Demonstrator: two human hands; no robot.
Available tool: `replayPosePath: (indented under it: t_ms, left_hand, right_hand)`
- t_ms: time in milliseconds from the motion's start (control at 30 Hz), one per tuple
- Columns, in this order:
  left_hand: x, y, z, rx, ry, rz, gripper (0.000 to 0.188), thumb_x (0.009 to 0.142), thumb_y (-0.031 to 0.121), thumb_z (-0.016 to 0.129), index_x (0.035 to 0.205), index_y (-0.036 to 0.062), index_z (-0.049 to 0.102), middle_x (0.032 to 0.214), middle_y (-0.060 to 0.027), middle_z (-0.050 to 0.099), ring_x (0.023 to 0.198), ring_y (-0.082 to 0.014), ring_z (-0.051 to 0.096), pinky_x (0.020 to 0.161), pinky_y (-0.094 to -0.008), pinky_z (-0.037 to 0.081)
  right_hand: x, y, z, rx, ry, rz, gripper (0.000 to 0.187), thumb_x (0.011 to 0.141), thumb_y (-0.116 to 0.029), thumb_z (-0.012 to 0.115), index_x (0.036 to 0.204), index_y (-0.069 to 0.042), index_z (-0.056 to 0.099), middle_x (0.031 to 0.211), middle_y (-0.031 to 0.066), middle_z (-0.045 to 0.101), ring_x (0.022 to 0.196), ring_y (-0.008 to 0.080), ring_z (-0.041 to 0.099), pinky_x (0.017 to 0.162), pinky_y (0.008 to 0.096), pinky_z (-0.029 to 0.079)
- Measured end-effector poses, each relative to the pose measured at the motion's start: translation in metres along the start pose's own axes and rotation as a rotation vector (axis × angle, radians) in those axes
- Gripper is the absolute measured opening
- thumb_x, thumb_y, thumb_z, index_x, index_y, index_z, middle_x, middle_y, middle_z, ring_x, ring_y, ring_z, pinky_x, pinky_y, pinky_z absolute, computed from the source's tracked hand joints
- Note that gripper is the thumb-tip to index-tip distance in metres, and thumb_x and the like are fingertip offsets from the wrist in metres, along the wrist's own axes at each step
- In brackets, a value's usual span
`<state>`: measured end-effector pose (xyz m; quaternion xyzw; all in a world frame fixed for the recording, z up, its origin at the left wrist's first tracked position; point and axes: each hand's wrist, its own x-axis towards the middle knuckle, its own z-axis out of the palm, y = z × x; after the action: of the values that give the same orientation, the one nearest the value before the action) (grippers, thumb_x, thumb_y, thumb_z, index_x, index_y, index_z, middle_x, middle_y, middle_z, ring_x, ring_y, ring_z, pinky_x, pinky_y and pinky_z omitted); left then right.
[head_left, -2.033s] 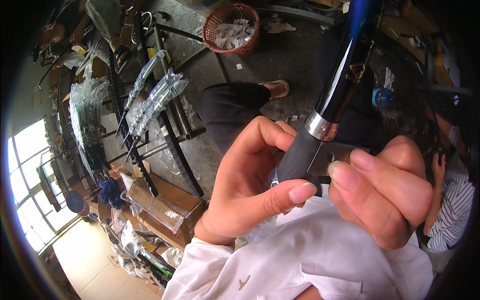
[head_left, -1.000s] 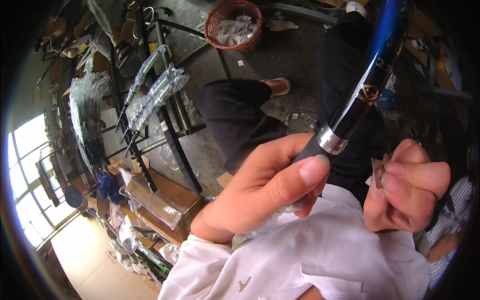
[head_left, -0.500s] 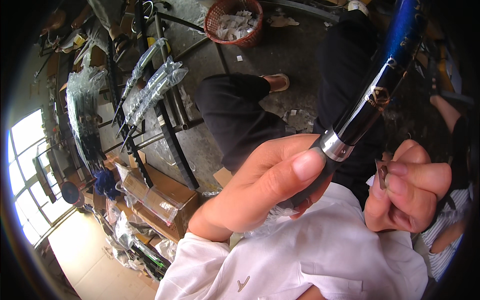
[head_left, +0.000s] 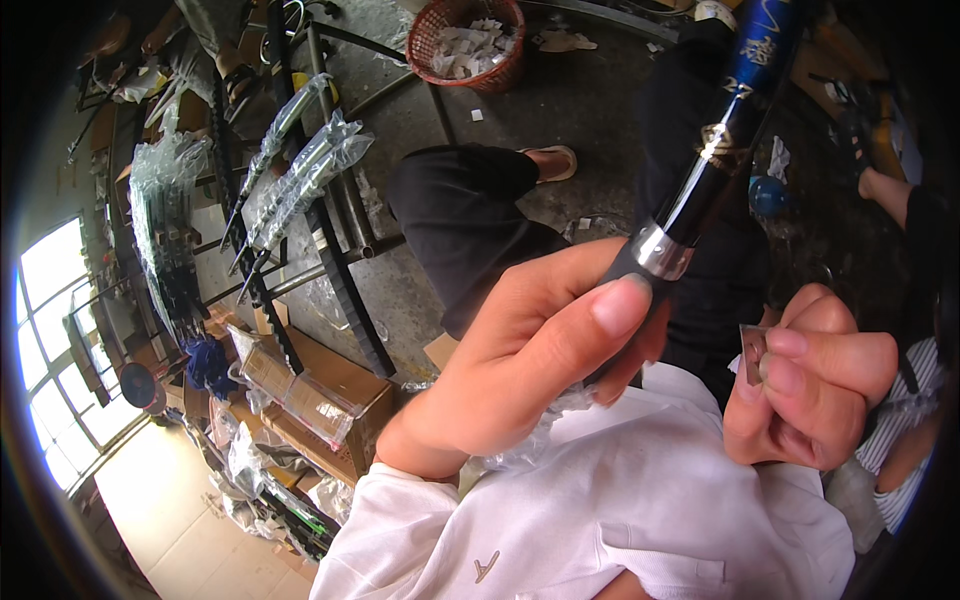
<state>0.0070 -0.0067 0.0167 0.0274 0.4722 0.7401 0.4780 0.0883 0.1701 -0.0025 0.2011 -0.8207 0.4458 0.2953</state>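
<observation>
My left hand [head_left: 550, 350] wraps round the dark grip of a fishing rod [head_left: 690, 200], thumb lying along it just below a silver metal ring. Above the ring the shaft is glossy black with gold marks, turning blue toward the top edge. Crumpled clear plastic [head_left: 535, 440] shows under that hand, near the grip's lower end. To the right, apart from the rod, my right hand [head_left: 815, 380] pinches a small, partly see-through piece of film [head_left: 752, 352] between thumb and fingers. Its far part is hidden by the fingertips.
A red basket [head_left: 467, 50] of paper scraps stands on the dark floor. At left, plastic-wrapped rods [head_left: 310, 180] lean on a metal frame [head_left: 345, 270] beside a cardboard box [head_left: 370, 420]. A blue ball-like thing [head_left: 768, 196] lies beyond the rod; another person's leg [head_left: 885, 190] is at right.
The rod has tilted more upright, its upper part swinging left and its ring shifting slightly up-left. The right hand keeps its pinch, with the film turned a little and showing more.
</observation>
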Motion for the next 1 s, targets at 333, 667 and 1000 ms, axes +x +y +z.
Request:
replayPosePath:
  t_ms: [333,667,1000]
  left_hand:
    - [0.003,0.001,0.009,0.095,0.148,0.104,0.049,0.086,0.040,0.050,0.085,-0.0087,0.045,0.056,-0.0123,0.047,0.039,-0.0099,0.040,0.033,-0.0202,0.034]
    - [0.006,0.000,0.003,-0.058,0.054,0.048,0.048,0.087,0.036,0.048,0.090,-0.0114,0.045,0.056,-0.0137,0.048,0.038,-0.0104,0.042,0.033,-0.0186,0.033]
    - [0.011,-0.002,0.001,0.033,0.083,0.141,0.050,0.086,0.033,0.050,0.104,-0.0140,0.046,0.073,-0.0191,0.053,0.040,-0.0122,0.045,0.035,-0.0197,0.038]
  right_hand:
    - [-0.001,0.000,0.004,0.032,0.052,-0.005,0.037,0.067,0.011,0.053,0.102,0.001,0.050,0.093,0.0151,0.043,0.050,0.0111,0.036,0.041,0.0240,0.028]
    - [0.001,0.003,0.000,0.045,0.028,-0.010,0.036,0.066,0.011,0.054,0.102,0.002,0.051,0.094,0.0156,0.044,0.049,0.0107,0.036,0.041,0.0241,0.027]
    - [0.002,0.002,0.003,0.035,0.028,0.024,0.034,0.066,0.009,0.055,0.099,0.002,0.050,0.093,0.0156,0.044,0.050,0.0105,0.036,0.040,0.0242,0.027]
